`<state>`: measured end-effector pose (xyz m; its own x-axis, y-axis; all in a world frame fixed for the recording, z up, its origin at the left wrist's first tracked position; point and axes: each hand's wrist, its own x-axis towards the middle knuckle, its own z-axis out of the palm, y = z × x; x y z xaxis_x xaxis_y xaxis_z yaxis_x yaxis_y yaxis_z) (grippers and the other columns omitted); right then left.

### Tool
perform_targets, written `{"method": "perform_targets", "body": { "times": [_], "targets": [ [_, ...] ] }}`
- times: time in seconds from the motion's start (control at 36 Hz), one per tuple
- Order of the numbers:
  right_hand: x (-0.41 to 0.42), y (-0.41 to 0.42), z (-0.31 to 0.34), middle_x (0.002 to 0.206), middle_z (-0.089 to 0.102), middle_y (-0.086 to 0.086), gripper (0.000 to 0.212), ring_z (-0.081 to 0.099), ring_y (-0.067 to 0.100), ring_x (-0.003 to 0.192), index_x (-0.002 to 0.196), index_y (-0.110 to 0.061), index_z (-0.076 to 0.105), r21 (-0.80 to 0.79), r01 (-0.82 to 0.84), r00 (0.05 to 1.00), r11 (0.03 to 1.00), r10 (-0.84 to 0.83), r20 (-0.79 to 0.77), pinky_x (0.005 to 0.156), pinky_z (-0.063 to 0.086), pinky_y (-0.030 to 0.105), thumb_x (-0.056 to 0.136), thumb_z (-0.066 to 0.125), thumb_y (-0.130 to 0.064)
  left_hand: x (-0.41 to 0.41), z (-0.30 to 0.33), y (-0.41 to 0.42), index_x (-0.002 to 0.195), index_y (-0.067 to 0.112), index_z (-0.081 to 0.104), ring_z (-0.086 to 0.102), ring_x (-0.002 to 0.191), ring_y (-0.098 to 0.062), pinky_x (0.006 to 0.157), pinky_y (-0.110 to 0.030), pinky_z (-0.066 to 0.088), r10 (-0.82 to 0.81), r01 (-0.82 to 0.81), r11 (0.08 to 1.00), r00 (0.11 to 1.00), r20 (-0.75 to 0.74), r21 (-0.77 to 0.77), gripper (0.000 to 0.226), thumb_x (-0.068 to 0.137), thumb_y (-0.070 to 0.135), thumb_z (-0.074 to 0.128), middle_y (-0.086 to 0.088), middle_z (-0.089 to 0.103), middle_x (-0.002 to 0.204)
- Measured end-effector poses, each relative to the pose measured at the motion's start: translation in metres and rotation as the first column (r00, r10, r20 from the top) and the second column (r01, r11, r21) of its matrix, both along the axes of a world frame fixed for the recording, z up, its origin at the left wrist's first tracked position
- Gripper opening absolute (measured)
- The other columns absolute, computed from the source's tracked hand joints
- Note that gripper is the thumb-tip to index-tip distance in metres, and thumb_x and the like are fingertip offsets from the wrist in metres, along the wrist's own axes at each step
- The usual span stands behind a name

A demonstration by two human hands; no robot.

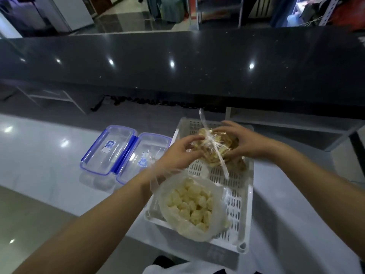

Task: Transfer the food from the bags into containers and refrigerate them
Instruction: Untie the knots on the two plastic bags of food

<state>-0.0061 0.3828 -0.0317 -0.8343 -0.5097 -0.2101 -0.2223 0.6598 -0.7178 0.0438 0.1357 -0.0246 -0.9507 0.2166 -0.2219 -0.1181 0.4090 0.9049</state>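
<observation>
Nearest the viewer, at the near end of a white slotted basket [244, 196], sits an open clear bag of pale yellow food pieces [192, 206], its mouth gaping upward. At the far end of the same basket lies a second clear bag of browner, crisp-looking food [218, 150], tied shut with a plastic knot whose long tails stick up and trail down.

Both of the person's hands are on this tied bag. The left hand [180, 153] reaches in from the basket's left side, fingers curled, fingertips pinching at the knot. The right hand [244, 140] comes from the basket's right, fingers curled over the top of the bag and steadying it. Each grip is partly closed on the plastic, not clenched.

Just left of the basket, two clear containers with blue clip edges [109, 150] and [141, 157] lie side by side on the pale counter [39, 155]; whether they are tubs or lids cannot be told. Beyond the basket runs a dark glossy raised ledge [177, 62].

The step in hand seems to be untying the knot. It should go best by holding the neck still with the right hand while the left works the knot loose gently, keeping the bag low over the basket so nothing spills or gets crushed.
</observation>
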Motion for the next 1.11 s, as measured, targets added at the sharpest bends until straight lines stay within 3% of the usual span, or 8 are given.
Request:
{"method": "perform_targets", "body": {
  "times": [0.14,0.28,0.42,0.53,0.78,0.89,1.03,1.11],
  "targets": [
    [0.003,0.003,0.010,0.152,0.037,-0.007,0.047,0.037,0.016,0.139,0.129,-0.046,0.058,-0.030,0.085,0.988,0.996,-0.088,-0.124,0.103,0.034,0.032,0.084,0.074,-0.041,-0.003,0.004,0.004,0.132,0.021,0.064,0.054,0.126,-0.012,0.104,-0.031,0.046,-0.085,0.032,0.971,0.972,-0.219,-0.238,0.042,0.091,0.015,0.071,0.003,0.059,0.137],
    [0.013,-0.017,0.008,0.147,0.046,-0.004,0.044,0.045,0.019,0.132,0.127,-0.036,0.064,0.080,0.118,0.946,0.990,-0.088,-0.311,0.098,0.040,0.035,0.086,0.066,-0.054,-0.011,0.007,0.011,0.127,0.016,0.068,0.053,0.127,-0.011,0.101,-0.022,0.042,-0.177,0.045,0.929,0.926,-0.332,-0.368,0.034,0.094,0.024,0.069,0.001,0.057,0.140],
    [0.018,-0.032,0.001,0.132,0.058,-0.002,0.037,0.052,0.023,0.120,0.124,-0.030,0.068,0.135,0.171,0.889,0.976,-0.094,-0.448,0.093,0.048,0.043,0.092,0.063,-0.047,-0.024,0.010,0.020,0.125,0.013,0.068,0.057,0.118,-0.014,0.091,-0.014,0.038,-0.229,0.047,0.889,0.906,-0.355,-0.455,0.032,0.094,0.022,0.068,-0.002,0.063,0.131],
    [0.021,-0.031,-0.005,0.132,0.057,0.000,0.024,0.052,0.026,0.119,0.115,-0.023,0.073,0.117,0.218,0.845,0.969,-0.128,-0.519,0.089,0.048,0.042,0.096,0.063,-0.031,-0.033,0.010,0.024,0.121,0.013,0.068,0.058,0.116,-0.017,0.096,-0.023,0.041,-0.305,0.081,0.842,0.887,-0.346,-0.533,0.032,0.090,0.018,0.071,-0.003,0.065,0.126],
    [0.023,-0.024,-0.008,0.111,0.059,-0.004,0.013,0.056,0.018,0.100,0.099,-0.019,0.076,0.006,0.220,0.854,0.975,-0.190,-0.485,0.080,0.047,0.035,0.094,0.065,-0.024,-0.048,0.011,0.019,0.104,0.018,0.068,0.053,0.110,-0.014,0.088,-0.025,0.039,-0.367,0.163,0.796,0.896,-0.250,-0.583,0.015,0.090,0.022,0.072,0.003,0.056,0.124],
    [0.027,-0.026,-0.008,0.109,0.060,-0.004,0.014,0.059,0.018,0.093,0.098,-0.017,0.077,-0.010,0.222,0.820,0.975,-0.192,-0.539,0.072,0.038,0.029,0.095,0.065,-0.023,-0.048,0.015,0.013,0.101,0.017,0.067,0.051,0.103,-0.012,0.088,-0.028,0.042,-0.359,0.157,0.794,0.901,-0.244,-0.588,0.012,0.091,0.021,0.071,0.005,0.056,0.117],
    [0.034,-0.030,-0.001,0.110,0.059,0.003,0.012,0.056,0.017,0.086,0.089,-0.009,0.074,-0.122,0.241,0.767,0.963,-0.266,-0.583,0.070,0.041,0.030,0.093,0.063,-0.013,-0.042,0.026,0.006,0.093,0.020,0.060,0.056,0.104,-0.016,0.088,-0.026,0.046,-0.282,0.093,0.877,0.895,-0.347,-0.472,0.012,0.091,0.014,0.070,-0.002,0.059,0.115],
    [0.035,-0.025,0.005,0.113,0.053,0.008,0.006,0.048,0.012,0.098,0.087,-0.004,0.073,-0.221,0.275,0.758,0.936,-0.352,-0.549,0.082,0.041,0.027,0.089,0.067,-0.004,-0.033,0.032,0.000,0.091,0.020,0.062,0.061,0.101,-0.011,0.088,-0.017,0.048,-0.232,0.091,0.927,0.900,-0.368,-0.364,0.012,0.090,0.013,0.072,-0.004,0.062,0.116]
  ]
}}
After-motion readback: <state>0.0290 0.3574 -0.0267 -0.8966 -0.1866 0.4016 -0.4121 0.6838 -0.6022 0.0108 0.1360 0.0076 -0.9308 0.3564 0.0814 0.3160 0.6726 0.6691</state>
